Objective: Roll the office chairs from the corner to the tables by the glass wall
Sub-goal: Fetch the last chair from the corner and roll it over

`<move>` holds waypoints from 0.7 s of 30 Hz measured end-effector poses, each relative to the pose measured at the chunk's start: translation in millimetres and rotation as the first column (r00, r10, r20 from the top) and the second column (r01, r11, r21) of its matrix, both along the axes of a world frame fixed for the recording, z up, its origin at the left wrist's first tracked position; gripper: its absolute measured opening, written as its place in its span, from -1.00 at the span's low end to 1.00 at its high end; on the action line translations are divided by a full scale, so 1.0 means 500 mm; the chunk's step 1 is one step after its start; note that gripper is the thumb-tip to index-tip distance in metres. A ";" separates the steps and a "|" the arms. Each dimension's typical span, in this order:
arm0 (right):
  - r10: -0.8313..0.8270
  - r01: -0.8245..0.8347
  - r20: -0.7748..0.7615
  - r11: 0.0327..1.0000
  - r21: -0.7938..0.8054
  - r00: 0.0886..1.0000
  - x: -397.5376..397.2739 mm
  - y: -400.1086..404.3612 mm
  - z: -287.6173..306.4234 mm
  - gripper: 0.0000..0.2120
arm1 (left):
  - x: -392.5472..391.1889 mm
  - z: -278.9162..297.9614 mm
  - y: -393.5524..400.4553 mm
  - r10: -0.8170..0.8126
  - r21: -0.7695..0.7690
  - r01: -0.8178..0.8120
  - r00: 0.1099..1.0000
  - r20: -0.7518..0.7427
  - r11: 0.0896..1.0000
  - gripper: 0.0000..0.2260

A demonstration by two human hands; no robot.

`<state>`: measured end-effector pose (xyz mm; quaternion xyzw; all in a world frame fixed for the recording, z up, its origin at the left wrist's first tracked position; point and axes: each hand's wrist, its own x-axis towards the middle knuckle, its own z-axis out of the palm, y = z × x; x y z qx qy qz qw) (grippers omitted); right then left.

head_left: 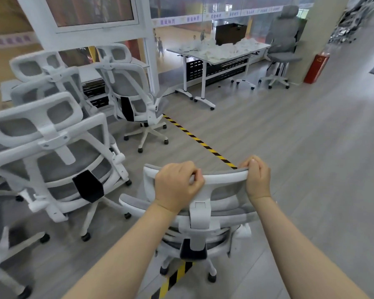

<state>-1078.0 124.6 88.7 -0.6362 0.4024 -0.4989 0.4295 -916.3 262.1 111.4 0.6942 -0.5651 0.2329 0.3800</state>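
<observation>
A white-framed office chair (200,214) with grey mesh stands right in front of me, its back toward me, over the yellow-black floor tape. My left hand (177,184) grips the left part of its headrest top edge. My right hand (257,178) grips the right end of the same headrest. Several more white mesh chairs (58,160) crowd together at the left, one (130,93) nearest the glass wall. A white table (220,53) stands by the glass wall at the back.
A grey high-back chair (284,46) sits at the table's right end beside a pillar and a red box (315,67). White crumpled items cover the tabletop. Yellow-black tape (201,143) runs diagonally across the grey floor. Open floor stretches to the right.
</observation>
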 end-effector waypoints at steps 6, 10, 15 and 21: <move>0.048 -0.046 0.045 0.998 -0.033 0.998 0.098 -0.249 -0.010 -0.68 | 0.092 -0.010 -0.204 -0.056 -0.039 0.058 0.997 0.061 0.998 -0.81; 0.117 -0.114 0.049 0.992 -0.055 0.992 0.163 -0.408 -0.010 -0.65 | 0.187 -0.022 -0.322 0.021 -0.050 -0.020 1.000 0.008 0.999 -0.77; 0.220 -0.220 0.033 0.975 -0.014 0.975 0.251 -0.599 -0.008 -0.71 | 0.315 -0.019 -0.441 0.206 0.055 -0.198 0.925 -0.320 0.979 -0.66; 0.236 -0.236 0.068 0.972 -0.016 0.969 0.370 -0.791 -0.015 -0.73 | 0.395 -0.019 -0.614 0.092 -0.028 -0.158 0.702 -0.706 0.987 -0.70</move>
